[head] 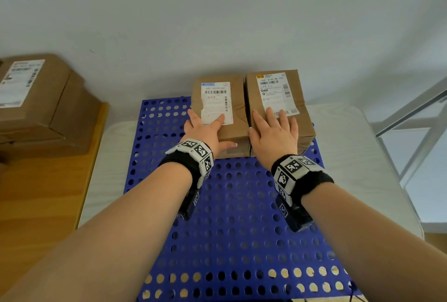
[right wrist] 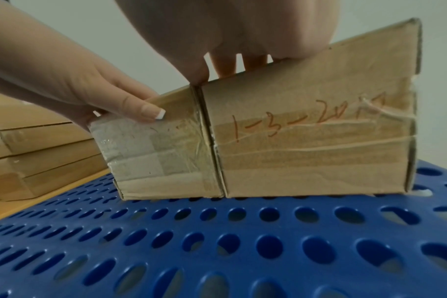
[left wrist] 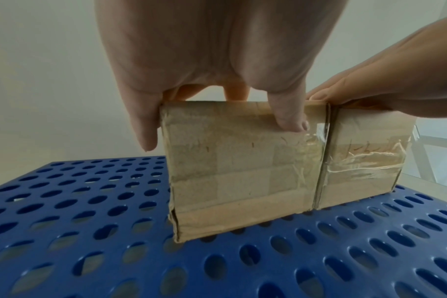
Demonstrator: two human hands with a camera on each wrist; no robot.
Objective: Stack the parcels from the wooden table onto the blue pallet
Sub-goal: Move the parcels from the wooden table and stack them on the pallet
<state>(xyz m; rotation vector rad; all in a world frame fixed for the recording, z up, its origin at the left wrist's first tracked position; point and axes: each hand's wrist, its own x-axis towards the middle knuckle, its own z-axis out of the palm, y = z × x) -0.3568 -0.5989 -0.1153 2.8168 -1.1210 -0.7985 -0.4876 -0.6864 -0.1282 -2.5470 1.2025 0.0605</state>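
Note:
Two brown taped parcels stand side by side, touching, at the far end of the blue perforated pallet (head: 242,217). My left hand (head: 205,129) lies flat on top of the left parcel (head: 238,108), fingers straight over its white label. In the left wrist view the thumb hangs over the front face of the left parcel (left wrist: 242,171) and the little finger drops down its left side. My right hand (head: 273,134) rests flat on the right parcel (head: 302,120), fingers spread on its label. Red handwriting marks the front of the right parcel (right wrist: 319,151).
A stack of larger brown parcels (head: 41,103) sits on the wooden table (head: 36,205) at the left. The pallet lies on a white table (head: 350,156). A plain wall stands close behind the parcels. A metal frame (head: 411,132) is at the right.

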